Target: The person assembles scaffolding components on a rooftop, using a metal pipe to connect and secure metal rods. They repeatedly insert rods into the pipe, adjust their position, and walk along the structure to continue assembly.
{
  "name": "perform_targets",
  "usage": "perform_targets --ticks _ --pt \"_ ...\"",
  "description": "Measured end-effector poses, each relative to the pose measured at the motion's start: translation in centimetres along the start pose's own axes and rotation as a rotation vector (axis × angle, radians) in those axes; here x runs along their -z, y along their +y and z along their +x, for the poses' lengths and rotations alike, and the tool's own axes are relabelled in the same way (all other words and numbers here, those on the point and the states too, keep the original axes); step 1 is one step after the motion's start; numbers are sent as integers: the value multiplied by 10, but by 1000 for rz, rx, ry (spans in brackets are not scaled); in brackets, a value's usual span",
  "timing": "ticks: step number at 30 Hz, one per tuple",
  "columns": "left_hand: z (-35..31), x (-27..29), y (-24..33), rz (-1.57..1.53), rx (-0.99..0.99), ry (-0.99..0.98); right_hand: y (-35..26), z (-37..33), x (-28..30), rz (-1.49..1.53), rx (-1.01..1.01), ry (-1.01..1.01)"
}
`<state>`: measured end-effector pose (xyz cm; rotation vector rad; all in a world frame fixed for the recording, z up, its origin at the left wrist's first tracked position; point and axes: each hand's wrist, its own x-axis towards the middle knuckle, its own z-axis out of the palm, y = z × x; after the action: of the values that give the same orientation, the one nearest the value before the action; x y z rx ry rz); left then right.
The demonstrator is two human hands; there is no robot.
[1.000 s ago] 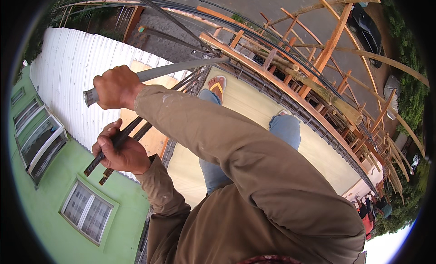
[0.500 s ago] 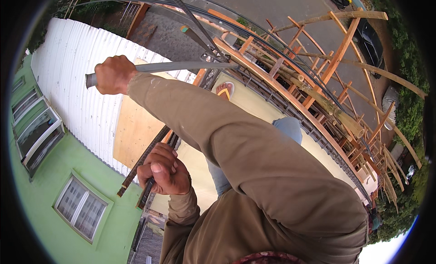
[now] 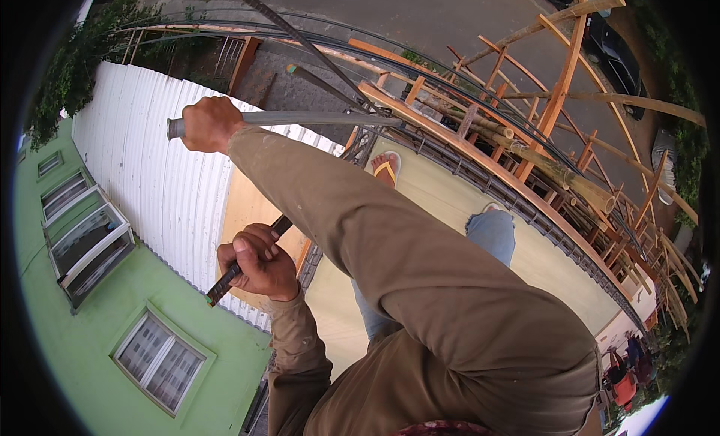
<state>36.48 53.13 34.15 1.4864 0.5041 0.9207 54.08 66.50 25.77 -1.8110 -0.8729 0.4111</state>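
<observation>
My right arm crosses in front of me to the upper left. My right hand (image 3: 212, 125) is closed in a fist around the end of a long grey metal pipe (image 3: 315, 118). The pipe's far end meets the reinforcing steel near the slab's edge. Lower down, my left hand (image 3: 259, 260) is wrapped round a ribbed rebar (image 3: 221, 288), whose cut end sticks out below the fist. My sleeve hides the rebar's other end. Beyond the pipe, a dark upright rebar (image 3: 300, 38) and another bar with a coloured tip (image 3: 324, 86) rise from the same corner.
My foot in a flip-flop (image 3: 386, 166) stands on the pale slab (image 3: 442, 203). A steel rebar cage (image 3: 480, 182) and wooden formwork (image 3: 442, 142) line its edge. Outside are black cables and timber scaffolding (image 3: 559, 98). A white corrugated roof (image 3: 150, 151) and green house (image 3: 82, 331) lie left.
The view has shifted, moving the surroundings rightward. My left hand now holds the rebar with its cut end below the fist; before, two bar ends showed there. My right hand keeps the pipe.
</observation>
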Motion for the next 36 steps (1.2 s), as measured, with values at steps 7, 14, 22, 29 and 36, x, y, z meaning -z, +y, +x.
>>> perform_targets --ticks 7,14,22,29,36 --pt "3 3 3 -12 50 -33 -6 -2 11 17 -64 -35" --pt "-18 7 17 118 140 -184 -4 24 -40 -31 -101 -169" --pt "-11 -3 3 -21 34 -41 35 95 -27 29 -129 29" --pt "9 11 -8 22 17 -7 -22 -21 33 73 -116 -50" --pt "8 1 -2 46 79 12 -27 -135 100 191 73 188"
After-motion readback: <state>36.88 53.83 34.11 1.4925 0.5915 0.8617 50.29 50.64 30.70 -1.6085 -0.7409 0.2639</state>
